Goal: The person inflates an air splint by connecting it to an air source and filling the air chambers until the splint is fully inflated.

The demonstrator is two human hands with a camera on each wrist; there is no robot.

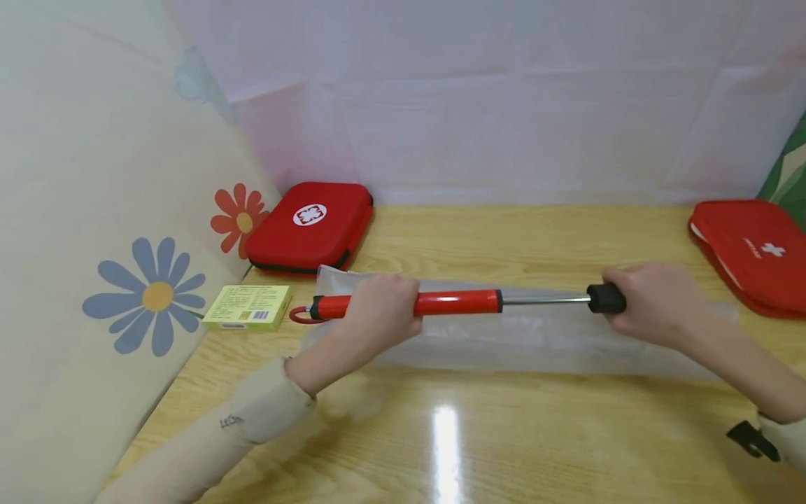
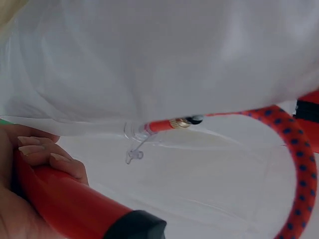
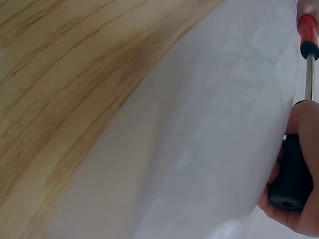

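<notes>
My left hand [image 1: 384, 308] grips the red barrel of a hand air pump [image 1: 460, 302], held level across the middle of the head view. To the right, my right hand [image 1: 651, 301] is wrapped round its black handle [image 1: 606, 299], with a length of bare metal rod [image 1: 548, 299] showing between handle and barrel. Beneath the pump lies a long translucent plastic inflatable [image 1: 504, 350], bulging in both wrist views. In the left wrist view a red hose with dark dots [image 2: 300, 169] curves round to its clear valve [image 2: 137, 132], where a small clear cap [image 2: 133, 155] dangles.
On the wooden table [image 1: 535, 434], a red zipped case [image 1: 308, 241] stands at the back left. In front of it lies a yellow-green box [image 1: 247, 306]. A red first aid pouch [image 1: 752, 255] sits at the right. Walls [image 1: 478, 105] bound the back and left.
</notes>
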